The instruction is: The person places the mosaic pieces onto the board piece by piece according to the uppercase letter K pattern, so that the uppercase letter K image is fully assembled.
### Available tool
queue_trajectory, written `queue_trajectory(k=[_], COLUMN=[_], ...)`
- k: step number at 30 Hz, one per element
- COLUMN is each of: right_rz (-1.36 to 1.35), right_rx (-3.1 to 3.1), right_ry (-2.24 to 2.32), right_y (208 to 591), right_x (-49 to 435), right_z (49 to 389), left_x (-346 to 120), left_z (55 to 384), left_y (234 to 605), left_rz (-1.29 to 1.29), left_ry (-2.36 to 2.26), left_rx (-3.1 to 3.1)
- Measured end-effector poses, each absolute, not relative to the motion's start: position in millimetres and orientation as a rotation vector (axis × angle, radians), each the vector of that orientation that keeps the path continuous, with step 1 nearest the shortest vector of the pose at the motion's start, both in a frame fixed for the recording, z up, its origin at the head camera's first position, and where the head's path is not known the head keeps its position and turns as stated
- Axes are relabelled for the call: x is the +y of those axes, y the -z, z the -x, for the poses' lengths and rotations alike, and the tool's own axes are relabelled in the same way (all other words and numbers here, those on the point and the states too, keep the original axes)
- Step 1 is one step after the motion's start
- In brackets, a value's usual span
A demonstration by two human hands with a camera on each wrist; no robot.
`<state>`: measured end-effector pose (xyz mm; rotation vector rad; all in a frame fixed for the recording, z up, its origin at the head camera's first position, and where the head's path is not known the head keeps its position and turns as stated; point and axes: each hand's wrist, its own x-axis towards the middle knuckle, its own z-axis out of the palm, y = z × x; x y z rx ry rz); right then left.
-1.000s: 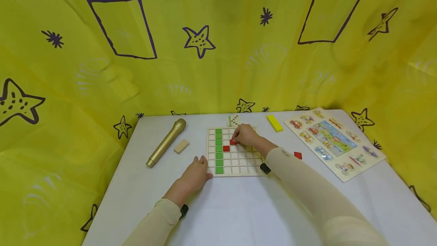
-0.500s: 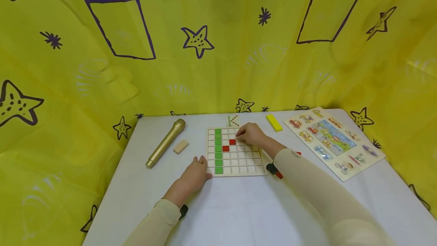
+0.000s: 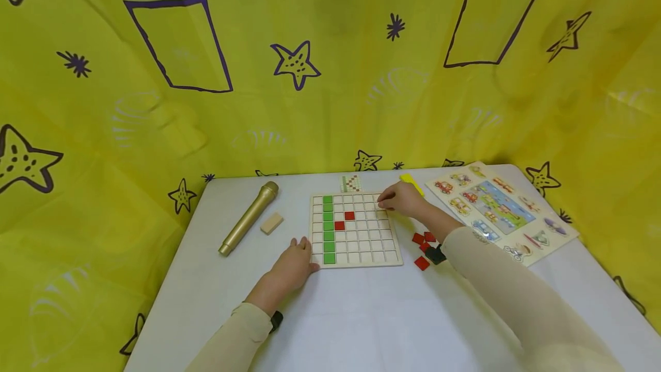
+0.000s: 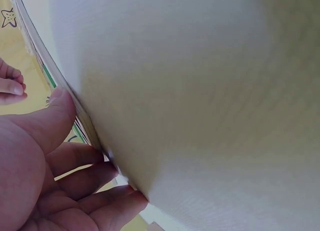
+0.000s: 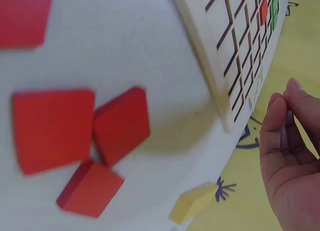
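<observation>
A wooden grid board (image 3: 368,245) lies on the table, with a column of green tiles (image 3: 329,235) near its left side. Two red tiles sit in its squares, one (image 3: 339,225) beside the green column and one (image 3: 349,215) diagonally up and right of it. My left hand (image 3: 291,266) holds the board's near left corner, thumb on the near edge and fingers along the left edge. Above the board's far right part is my right hand (image 3: 405,200); in the right wrist view its thumb and fingertips meet with nothing visible between them.
Several loose red tiles (image 3: 422,263) lie right of the board, partly behind the right wrist. A small pattern card (image 3: 351,183) and a yellow block (image 3: 413,181) are at the back. A gold microphone (image 3: 249,218) and a wooden block (image 3: 271,223) lie left, a vehicle puzzle board (image 3: 552,240) right.
My right hand has let go of the upper red tile and moved right across the board to its far right edge. The left hand stays at the corner.
</observation>
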<state>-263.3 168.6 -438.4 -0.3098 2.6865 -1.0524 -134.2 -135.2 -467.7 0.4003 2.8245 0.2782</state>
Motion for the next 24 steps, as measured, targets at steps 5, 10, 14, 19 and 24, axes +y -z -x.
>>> queue_trajectory(k=[5, 10, 14, 19, 24], right_rz=[0.322, 0.283, 0.255, 0.232, 0.206], right_rx=[2.713, 2.7, 2.692, 2.682, 2.69], right_ry=[1.034, 1.028, 1.023, 1.038, 0.995], right_y=[433.2, 428.1, 429.0, 432.3, 435.5], right_x=[189.2, 206.5, 219.9, 237.4, 252.8], right_z=[259.5, 254.0, 250.0, 245.8, 239.7], left_x=[-134.8, -134.1, -133.6, -133.5, -134.1], left_z=[134.3, 134.3, 133.6, 132.8, 133.8], left_y=[467.7, 467.4, 466.1, 464.8, 465.0], left_rz=[-0.408, -0.411, -0.414, -0.414, -0.404], left_ry=[-0.271, -0.251, -0.246, -0.248, -0.25], left_rx=[2.825, 2.827, 2.828, 2.824, 2.821])
